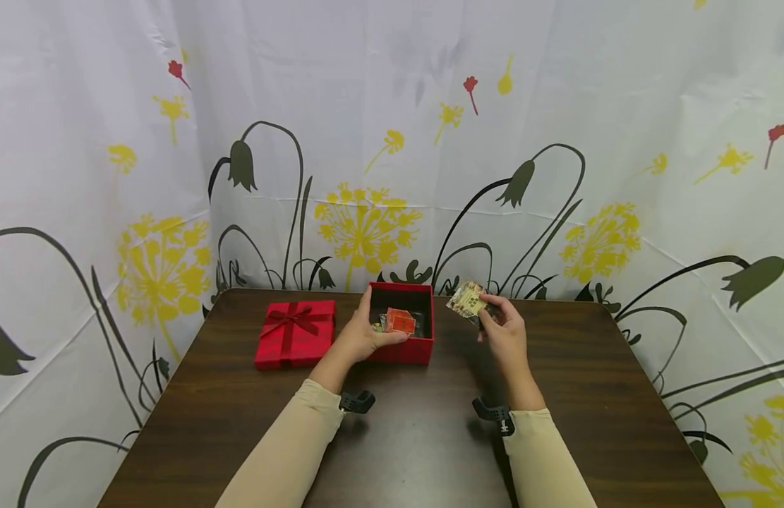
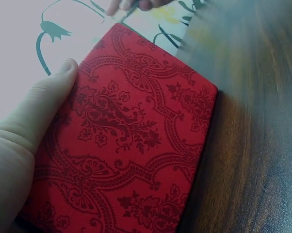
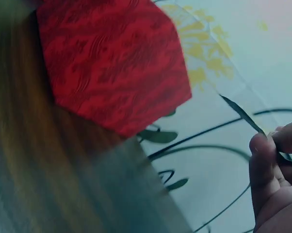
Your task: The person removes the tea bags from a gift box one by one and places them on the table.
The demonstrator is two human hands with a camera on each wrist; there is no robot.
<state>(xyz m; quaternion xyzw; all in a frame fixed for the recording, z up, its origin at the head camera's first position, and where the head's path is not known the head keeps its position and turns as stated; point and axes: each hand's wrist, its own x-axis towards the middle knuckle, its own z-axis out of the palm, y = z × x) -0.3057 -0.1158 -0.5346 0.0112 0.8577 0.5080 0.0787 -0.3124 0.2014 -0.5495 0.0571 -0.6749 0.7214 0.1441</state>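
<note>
My left hand (image 1: 358,337) grips the open red gift box (image 1: 401,351) at its left side, with the thumb lying over the front rim. In the left wrist view, the thumb (image 2: 51,92) rests along an edge of the patterned box wall (image 2: 131,121). Inside the box lie red small packets (image 1: 401,322) and a few others, partly hidden by the hand. To the right of the box, my right hand (image 1: 507,333) pinches a small flat printed packet (image 1: 468,300), yellowish on the visible face. In the right wrist view this packet (image 3: 240,112) shows nearly edge-on, thin and dark.
A red lid (image 1: 290,346) with a dark red ribbon bow lies left of the box on the brown wooden table (image 1: 417,437). Behind the table hangs a white curtain (image 1: 379,106) with printed flowers. Dark bands sit on both wrists.
</note>
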